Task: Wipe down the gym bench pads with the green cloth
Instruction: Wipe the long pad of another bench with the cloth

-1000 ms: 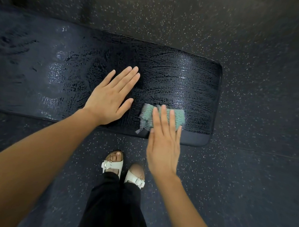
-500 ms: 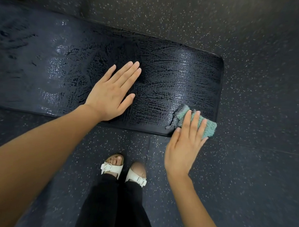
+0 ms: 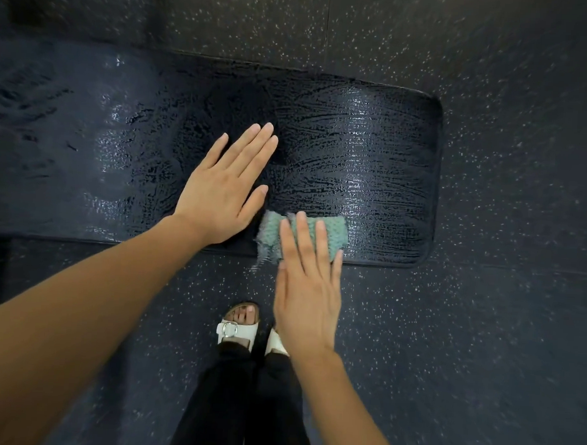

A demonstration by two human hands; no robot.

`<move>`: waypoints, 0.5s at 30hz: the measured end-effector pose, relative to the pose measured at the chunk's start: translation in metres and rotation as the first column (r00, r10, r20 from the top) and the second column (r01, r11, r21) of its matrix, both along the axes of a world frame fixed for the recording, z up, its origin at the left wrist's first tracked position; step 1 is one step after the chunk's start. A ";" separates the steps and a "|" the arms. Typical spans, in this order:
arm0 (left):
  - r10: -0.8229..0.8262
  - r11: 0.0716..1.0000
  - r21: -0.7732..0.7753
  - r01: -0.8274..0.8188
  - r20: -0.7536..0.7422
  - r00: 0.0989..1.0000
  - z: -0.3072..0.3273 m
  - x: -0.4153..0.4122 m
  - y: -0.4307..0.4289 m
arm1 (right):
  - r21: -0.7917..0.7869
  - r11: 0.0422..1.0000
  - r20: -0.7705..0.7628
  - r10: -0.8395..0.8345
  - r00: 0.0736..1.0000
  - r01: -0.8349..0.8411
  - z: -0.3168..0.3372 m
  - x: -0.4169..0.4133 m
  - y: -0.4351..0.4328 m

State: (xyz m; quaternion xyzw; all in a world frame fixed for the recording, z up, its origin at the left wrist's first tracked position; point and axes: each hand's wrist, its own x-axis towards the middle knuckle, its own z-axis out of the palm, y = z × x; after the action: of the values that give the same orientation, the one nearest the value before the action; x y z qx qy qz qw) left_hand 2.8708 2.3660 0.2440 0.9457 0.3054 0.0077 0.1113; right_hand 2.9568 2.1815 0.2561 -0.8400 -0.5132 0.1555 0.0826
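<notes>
Speckled dark rubber floor (image 3: 482, 331) surrounds the wet navy vinyl bench pad (image 3: 372, 151), running nine-to-three. At its six o'clock edge, the folded green knit cloth (image 3: 332, 234) sits under the right hand (image 3: 307, 290), its grip flat and uncurled; the left hand (image 3: 223, 189) braces flat at the cloth's ten o'clock.

The light is dim overall. A streaky white glare sits on the wet bench pad (image 3: 389, 142) at 1 o'clock, with a fainter sheen at 9 o'clock. A soft round shadow lies just beyond the left hand (image 3: 219, 192). The green cloth (image 3: 271, 231) is motion-blurred at its left edge. Floor (image 3: 499, 332) speckles smear toward the corners, and the pad's edges bow.
</notes>
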 end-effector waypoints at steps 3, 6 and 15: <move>0.003 1.000 -0.009 -0.003 0.001 1.000 0.000 0.000 0.000 | 0.003 0.996 -0.020 -0.086 0.996 0.086 -0.002 0.030 -0.017; 0.004 1.000 -0.012 -0.004 -0.007 1.000 0.000 0.000 -0.001 | 0.006 0.980 -0.041 -0.197 0.980 0.198 0.000 0.061 -0.031; 0.012 1.000 -0.015 -0.012 -0.024 1.000 0.000 0.001 -0.001 | 0.038 0.906 -0.024 -0.422 0.906 0.422 -0.001 0.066 0.010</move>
State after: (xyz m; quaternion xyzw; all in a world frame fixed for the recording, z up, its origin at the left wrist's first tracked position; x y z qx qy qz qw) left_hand 2.8716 2.3647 0.2439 0.9429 0.3125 -0.0052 0.1147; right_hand 3.0232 2.1918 0.2546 -0.9279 -0.3221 0.1293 0.1360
